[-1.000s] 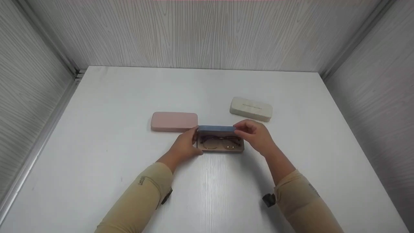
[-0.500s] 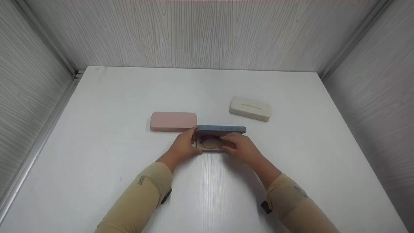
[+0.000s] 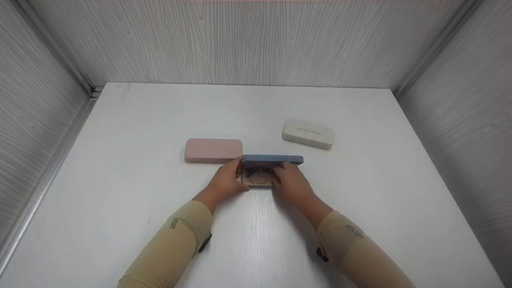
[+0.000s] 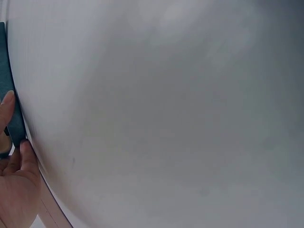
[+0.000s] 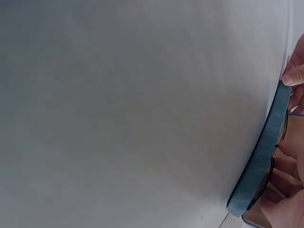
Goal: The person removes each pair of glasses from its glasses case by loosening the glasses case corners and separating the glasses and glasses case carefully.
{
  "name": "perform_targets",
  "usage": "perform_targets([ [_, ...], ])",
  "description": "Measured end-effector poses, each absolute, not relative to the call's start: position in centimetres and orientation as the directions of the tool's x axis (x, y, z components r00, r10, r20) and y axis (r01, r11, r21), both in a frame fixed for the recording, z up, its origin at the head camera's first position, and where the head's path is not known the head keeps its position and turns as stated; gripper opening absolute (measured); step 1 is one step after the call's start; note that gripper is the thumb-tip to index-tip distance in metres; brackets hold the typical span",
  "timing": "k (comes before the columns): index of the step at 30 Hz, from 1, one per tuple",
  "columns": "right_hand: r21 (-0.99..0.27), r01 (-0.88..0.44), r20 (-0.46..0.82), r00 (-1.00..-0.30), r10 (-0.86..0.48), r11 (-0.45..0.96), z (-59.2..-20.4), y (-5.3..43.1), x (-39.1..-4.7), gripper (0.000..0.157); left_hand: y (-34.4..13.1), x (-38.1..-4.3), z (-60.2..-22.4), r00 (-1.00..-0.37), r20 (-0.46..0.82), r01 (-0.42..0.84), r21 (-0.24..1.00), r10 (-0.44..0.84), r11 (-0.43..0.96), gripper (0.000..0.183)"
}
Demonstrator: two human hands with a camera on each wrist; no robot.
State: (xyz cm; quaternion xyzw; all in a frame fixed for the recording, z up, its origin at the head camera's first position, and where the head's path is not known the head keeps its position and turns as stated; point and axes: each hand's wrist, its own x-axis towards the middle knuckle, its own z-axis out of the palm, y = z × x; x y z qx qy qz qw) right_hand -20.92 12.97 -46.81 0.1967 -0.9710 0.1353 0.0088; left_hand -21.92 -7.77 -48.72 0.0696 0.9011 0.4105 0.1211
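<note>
One broad, white, faintly streaked tabletop [image 3: 120, 120] is carrying everything, and two forearms in khaki sleeves [image 3: 176, 236] are stretching over it toward the middle. The step in hand is looking like the taking hold, or possibly the settling, of eyewear inside a slim blue-grey hard case with rounded corners [image 5: 259, 156]. The left hand [image 3: 224, 180] is gripping that case's left end, its thumb pressing the front wall and its fingers bending round the corner. The right hand [image 3: 294, 184] is lying inside the right half, fingers curled close to the eyewear; whether they are pinching it, I cannot tell. The next move is probably calling for a sure hold on the frame and room under the lid, with the left hand bracing, since the lid could be catching the frame. The blue-grey case is sitting near the middle of the tabletop, its lid [image 3: 273, 158] standing raised along the far side and its pale pinkish-beige lining partly showing. A flat, closed pink case [image 3: 213, 151] is lying just beyond its left end, and a smaller off-white case, its lettering too small for reading [image 3: 308, 134], is resting askew behind to the right. Smallest, the dark-browed glasses with a thin, goldish lower rim [image 3: 258, 170] are lying inside the blue-grey case, their right half hiding behind the right hand.
</note>
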Motion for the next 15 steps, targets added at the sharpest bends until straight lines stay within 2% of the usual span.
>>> perform_targets([
  [5, -0.252, -0.38, 0.113, -0.925, -0.363, 0.89, -46.71, 12.52, -21.04, 0.015, -7.82, -21.84, -48.66, -0.963, -0.137, 0.047, 0.763, 0.233, 0.644, 0.097],
  [15, -0.185, -0.348, 0.179, -0.932, -0.316, 0.919, -46.36, 12.1, -20.95, 0.009, -7.77, -21.77, -48.63, -0.965, -0.141, 0.043, 0.743, 0.219, 0.668, 0.096],
])
